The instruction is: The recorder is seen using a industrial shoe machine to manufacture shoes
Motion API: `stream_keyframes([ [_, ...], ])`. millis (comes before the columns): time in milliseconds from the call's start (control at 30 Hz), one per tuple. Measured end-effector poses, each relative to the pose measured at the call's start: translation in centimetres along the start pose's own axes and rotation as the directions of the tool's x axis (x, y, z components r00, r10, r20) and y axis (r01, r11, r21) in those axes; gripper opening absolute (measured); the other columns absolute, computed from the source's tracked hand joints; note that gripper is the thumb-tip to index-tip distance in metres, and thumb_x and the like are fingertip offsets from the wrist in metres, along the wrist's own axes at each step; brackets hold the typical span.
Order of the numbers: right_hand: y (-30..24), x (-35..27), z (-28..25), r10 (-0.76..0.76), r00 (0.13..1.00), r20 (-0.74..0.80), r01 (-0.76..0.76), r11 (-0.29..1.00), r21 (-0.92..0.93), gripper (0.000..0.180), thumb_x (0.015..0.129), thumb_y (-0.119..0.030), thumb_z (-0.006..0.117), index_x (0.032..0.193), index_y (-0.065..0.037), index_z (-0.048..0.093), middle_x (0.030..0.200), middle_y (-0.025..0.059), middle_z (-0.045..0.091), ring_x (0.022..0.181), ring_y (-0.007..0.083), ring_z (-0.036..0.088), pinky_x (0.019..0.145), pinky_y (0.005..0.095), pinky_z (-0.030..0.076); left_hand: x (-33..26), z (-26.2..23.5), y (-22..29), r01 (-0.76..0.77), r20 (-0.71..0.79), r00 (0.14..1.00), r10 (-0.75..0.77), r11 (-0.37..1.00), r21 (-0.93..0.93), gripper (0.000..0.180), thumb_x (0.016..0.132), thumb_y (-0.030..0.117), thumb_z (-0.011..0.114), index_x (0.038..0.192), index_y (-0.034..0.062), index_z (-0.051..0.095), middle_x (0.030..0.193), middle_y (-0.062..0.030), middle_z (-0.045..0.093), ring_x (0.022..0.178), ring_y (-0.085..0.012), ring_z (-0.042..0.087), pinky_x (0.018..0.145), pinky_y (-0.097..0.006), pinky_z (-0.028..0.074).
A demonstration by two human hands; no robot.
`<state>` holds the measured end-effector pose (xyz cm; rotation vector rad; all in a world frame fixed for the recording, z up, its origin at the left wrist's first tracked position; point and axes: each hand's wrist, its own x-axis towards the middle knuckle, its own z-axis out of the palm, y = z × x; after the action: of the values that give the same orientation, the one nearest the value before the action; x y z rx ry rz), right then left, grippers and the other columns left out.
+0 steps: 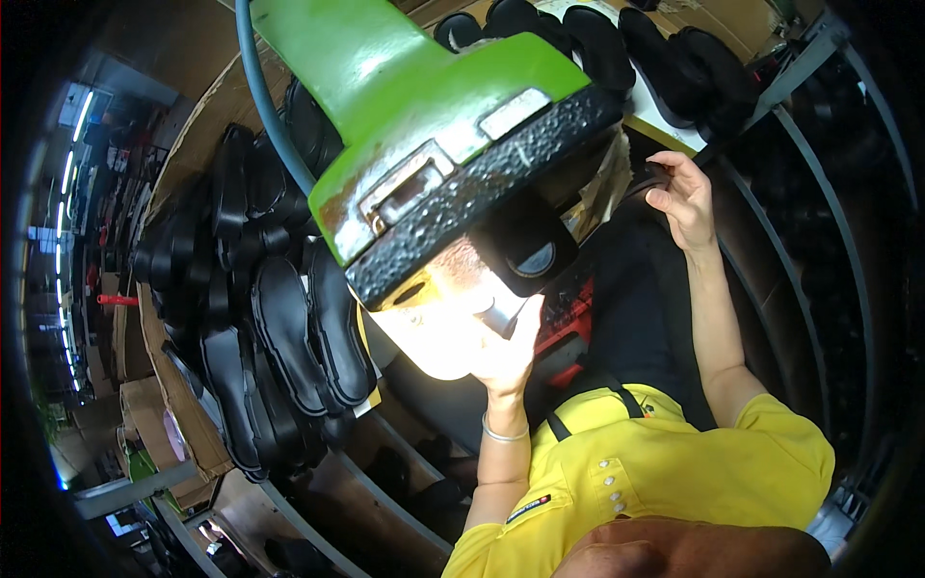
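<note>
Pinched nearly closed, the right hand point(688, 204) has a dark piece point(652, 177) just right of the green machine point(443, 125), while glare point(436, 339) hides whatever the left hand point(506, 356) grips beneath, where misjudged placement could trap fingers!

a dark label point(529, 508), lettering unreadable, marks the yellow shirt point(703, 467).

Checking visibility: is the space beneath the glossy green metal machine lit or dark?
Partly lit: white glare below the machine washes over the left hand.
</note>
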<state>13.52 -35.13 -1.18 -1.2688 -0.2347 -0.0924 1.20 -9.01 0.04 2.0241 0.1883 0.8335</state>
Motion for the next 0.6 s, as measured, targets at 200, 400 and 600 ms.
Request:
stream_keyframes([
  [200,-0.2,0.4,0.6,-0.006,1.000,0.024,0.006,1.000,-0.016,0.043,0.074,0.004,0.076,0.113,0.003,0.059,0.103,0.0085,0.063,0.094,0.0142,0.060,0.088,0.0261,0.048,0.3,-0.7,-0.3,-0.012,-0.006,1.000,0.012,0.997,-0.077,0.052,0.060,0.000,0.084,0.099,0.0053,0.050,0.098,-0.0095,0.052,0.090,-0.0215,0.055,0.086,-0.034,0.045],
  [400,-0.6,0.4,2.6,0.006,0.999,0.042,-0.007,1.000,0.020,0.041,0.074,0.005,0.075,0.112,0.002,0.059,0.103,0.0087,0.063,0.093,0.0138,0.060,0.085,0.0258,0.049,0.3,-2.4,-1.2,-0.119,-0.007,0.993,0.122,0.983,0.138,0.042,0.067,0.014,0.082,0.097,0.0017,0.054,0.096,-0.0116,0.054,0.089,-0.0241,0.055,0.082,-0.034,0.046],
  [600,-0.1,-0.2,3.2,0.049,0.994,0.096,-0.050,0.999,0.013,0.041,0.073,0.007,0.074,0.111,0.003,0.060,0.101,0.0084,0.063,0.091,0.0138,0.061,0.084,0.0261,0.050,0.4,-3.8,-1.0,-0.245,0.046,0.969,0.241,0.948,0.203,0.035,0.071,0.018,0.079,0.093,-0.0014,0.060,0.094,-0.0117,0.056,0.085,-0.0240,0.054,0.077,-0.034,0.046],
])
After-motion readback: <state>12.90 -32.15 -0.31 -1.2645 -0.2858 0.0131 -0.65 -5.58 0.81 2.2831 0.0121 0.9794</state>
